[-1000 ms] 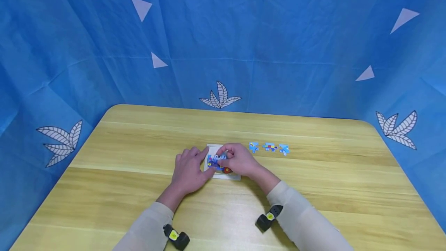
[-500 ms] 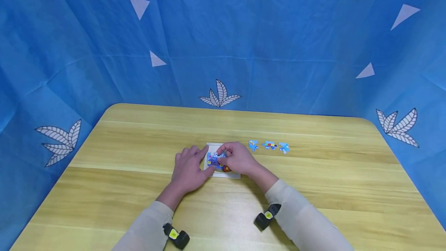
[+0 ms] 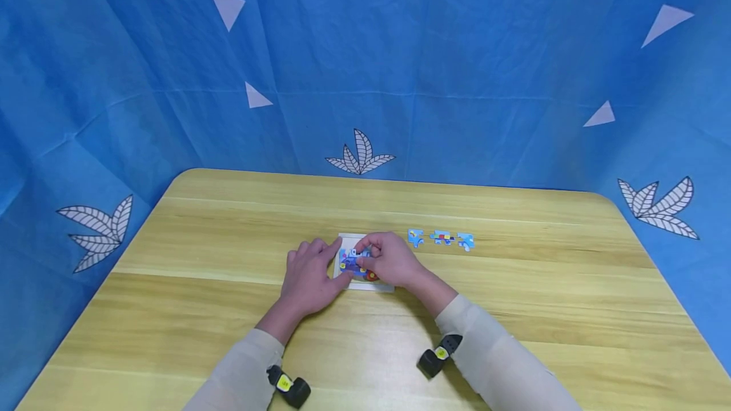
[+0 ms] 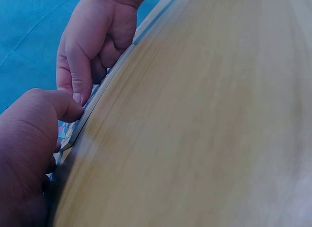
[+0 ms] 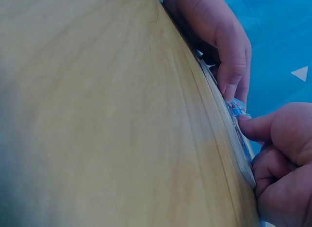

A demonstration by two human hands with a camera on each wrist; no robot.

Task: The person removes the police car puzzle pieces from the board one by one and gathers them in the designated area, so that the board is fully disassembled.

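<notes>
A small white-framed jigsaw tray point(image 3: 371, 287) lies on the table with a colourful vehicle picture point(image 3: 348, 266) partly put together in it. My left hand point(image 3: 310, 278) rests along the tray's left side, index finger by the upper corner and thumb over the lower part. From the right, my right hand point(image 3: 394, 262) reaches over the tray, thumb and index finger pinching a blue puzzle piece point(image 3: 359, 252) against the picture; those fingers hide part of it. In the right wrist view, the right thumb point(image 5: 256, 127) presses at the picture beside the left hand point(image 5: 231, 56).
Three loose puzzle pieces lie in a row right of the tray: a left one point(image 3: 415, 237), a middle one point(image 3: 442, 237) and a right one point(image 3: 466, 241). The wooden table point(image 3: 228, 221) ends at a blue patterned cloth point(image 3: 342, 49) behind.
Both hands keep nearly the same place on the tray; the right fingers shift only slightly at the piece. The head view has tilted a little.
</notes>
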